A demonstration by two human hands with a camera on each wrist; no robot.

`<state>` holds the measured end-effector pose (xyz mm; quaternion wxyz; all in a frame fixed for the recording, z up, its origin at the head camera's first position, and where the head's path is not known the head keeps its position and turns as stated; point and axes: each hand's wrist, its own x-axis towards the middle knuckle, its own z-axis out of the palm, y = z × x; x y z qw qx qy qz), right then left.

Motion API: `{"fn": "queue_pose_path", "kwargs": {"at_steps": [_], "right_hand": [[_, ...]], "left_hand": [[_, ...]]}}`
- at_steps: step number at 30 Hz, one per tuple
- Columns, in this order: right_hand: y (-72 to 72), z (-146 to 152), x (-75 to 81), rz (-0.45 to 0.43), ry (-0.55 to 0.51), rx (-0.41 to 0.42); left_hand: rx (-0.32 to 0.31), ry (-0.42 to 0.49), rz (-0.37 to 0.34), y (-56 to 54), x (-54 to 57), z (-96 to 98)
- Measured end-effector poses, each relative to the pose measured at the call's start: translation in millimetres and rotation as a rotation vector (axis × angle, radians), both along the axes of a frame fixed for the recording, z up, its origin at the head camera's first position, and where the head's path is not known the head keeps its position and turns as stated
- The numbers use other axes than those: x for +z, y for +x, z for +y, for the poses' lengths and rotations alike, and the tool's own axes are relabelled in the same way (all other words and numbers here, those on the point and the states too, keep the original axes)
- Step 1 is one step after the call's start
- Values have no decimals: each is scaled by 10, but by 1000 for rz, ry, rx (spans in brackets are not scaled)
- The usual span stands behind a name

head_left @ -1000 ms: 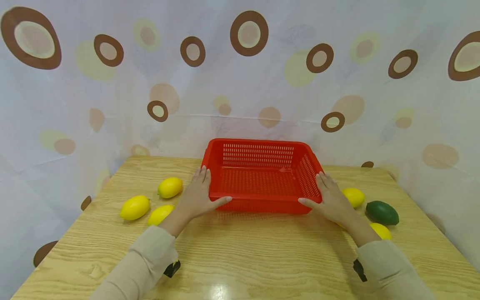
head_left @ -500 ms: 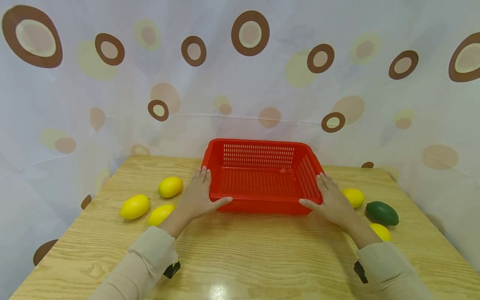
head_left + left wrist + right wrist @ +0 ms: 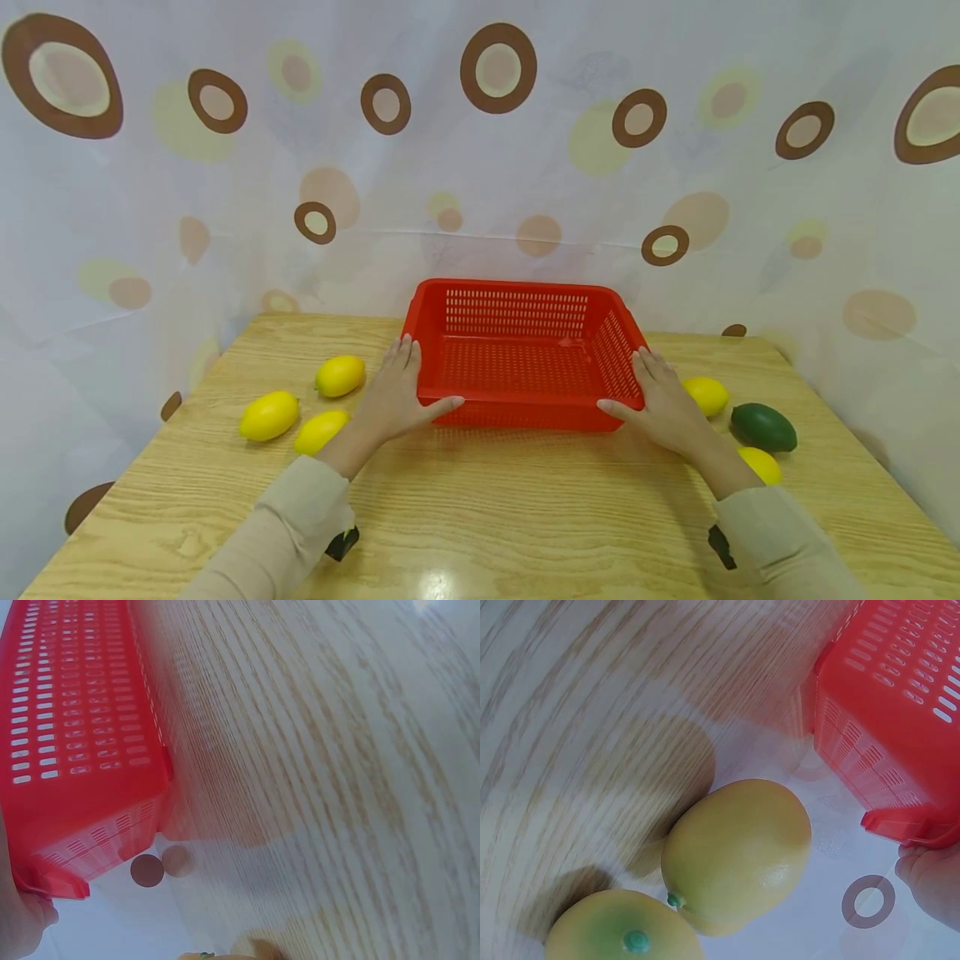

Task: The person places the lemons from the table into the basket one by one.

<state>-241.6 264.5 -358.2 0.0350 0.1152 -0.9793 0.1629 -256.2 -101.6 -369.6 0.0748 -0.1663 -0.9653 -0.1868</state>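
A red plastic basket point(image 3: 517, 410) with slotted walls sits upright at the back of the wooden table, with nothing inside. My left hand point(image 3: 390, 396) holds its left front corner, thumb along the front rim and fingers over the side rim. At the opposite corner, my right hand point(image 3: 663, 400) grips the rim the same way. Fingertips point(image 3: 45, 909) show at the rim's underside in the left wrist view. In the right wrist view, fingers point(image 3: 930, 874) touch the rim from below. Close to the right hand lies a yellow lemon point(image 3: 707, 396).
On the left lie three lemons: one at the back point(image 3: 341, 376), one farther out point(image 3: 270, 416) and one by the wrist point(image 3: 322, 432). A dark green oval fruit point(image 3: 763, 427) and another lemon point(image 3: 760, 464) lie right. Behind the table point(image 3: 525, 517) hangs a patterned curtain point(image 3: 555, 183).
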Motion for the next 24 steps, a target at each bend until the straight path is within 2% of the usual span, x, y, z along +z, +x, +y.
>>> {"fn": "queue_pose_path", "kwargs": {"at_steps": [24], "right_hand": [[0, 2, -12, 12, 4, 1]], "left_hand": [[-2, 1, -3, 13, 5, 8]]}}
